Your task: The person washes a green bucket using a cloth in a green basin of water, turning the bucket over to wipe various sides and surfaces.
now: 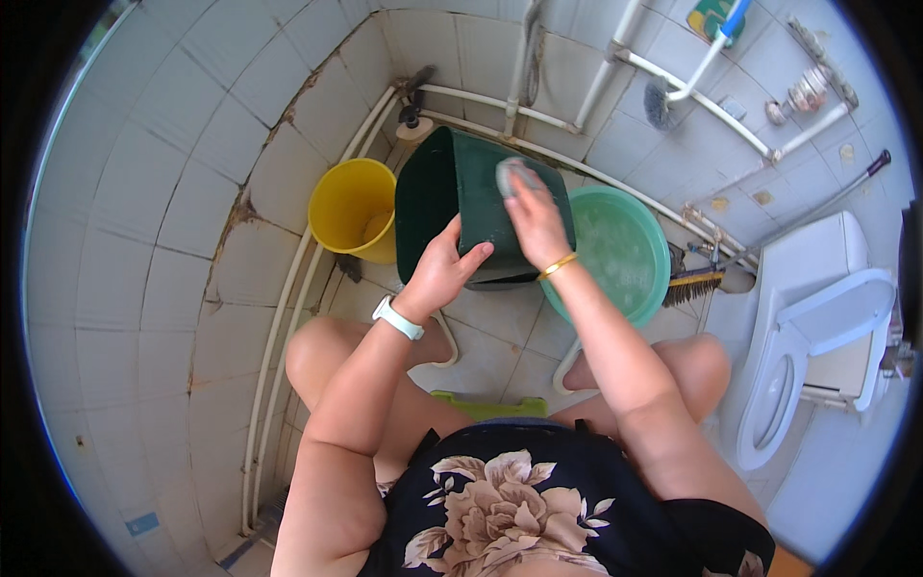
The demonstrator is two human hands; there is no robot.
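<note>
A dark green plastic bin (479, 209) lies tilted on its side, its opening facing left. My left hand (443, 267) grips its rim, with the thumb on the outer wall and the fingers partly hidden. My right hand (535, 216) presses a pale grey-white cloth or scrubber (513, 177) against the bin's upper side; the hand is slightly blurred. Right of the bin stands a mint-green basin (660, 249) of cloudy, sudsy water. A yellow bucket (350, 205) stands left of the bin, close to it.
White pipes (537, 115) run along the tiled walls. A pump bottle (413, 126) stands in the corner. To the right are a bristle brush (694, 285) and a white toilet (775, 389) with its lid raised. A toilet brush (657, 104) hangs on the wall pipe. A green stool (490, 407) is beneath me.
</note>
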